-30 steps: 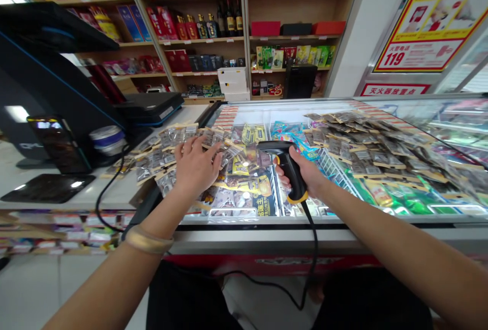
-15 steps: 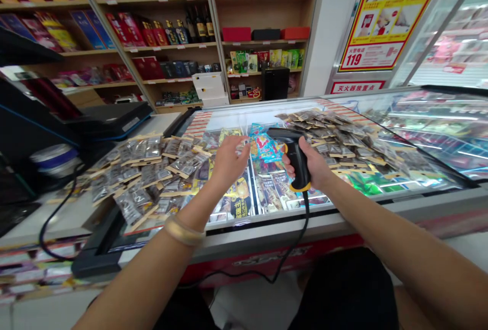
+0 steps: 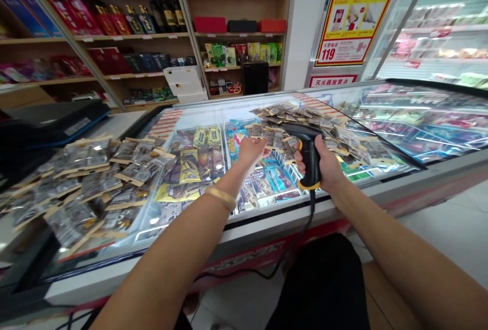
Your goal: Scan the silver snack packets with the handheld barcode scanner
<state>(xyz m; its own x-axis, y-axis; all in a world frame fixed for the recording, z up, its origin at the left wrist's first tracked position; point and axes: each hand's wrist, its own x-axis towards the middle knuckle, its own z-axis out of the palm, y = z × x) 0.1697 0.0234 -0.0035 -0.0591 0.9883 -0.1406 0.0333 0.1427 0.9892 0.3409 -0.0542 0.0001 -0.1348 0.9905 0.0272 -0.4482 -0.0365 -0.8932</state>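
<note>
My right hand is wrapped round the grip of a black and yellow barcode scanner, whose head points left over the freezer. A cable hangs from the bottom of the grip. Wearing a gold bangle, my left hand is left of the scanner, fingertips together at the tan edge of a small clear packet with dark contents. That packet lies at the near left side of a heap of similar packets on the freezer's glass top. Another heap of packets spreads across the left end.
The chest freezer runs across in front of me, with wrapped ice creams under its glass. A dark scale-like device stands at left. Shelves of boxes and bottles line the back wall. The scanner's cable loops below the freezer edge.
The view has swung right. My left hand has moved toward the right-hand heap, and its spread fingers have come together at a packet. The scanner stays in my right hand.
</note>
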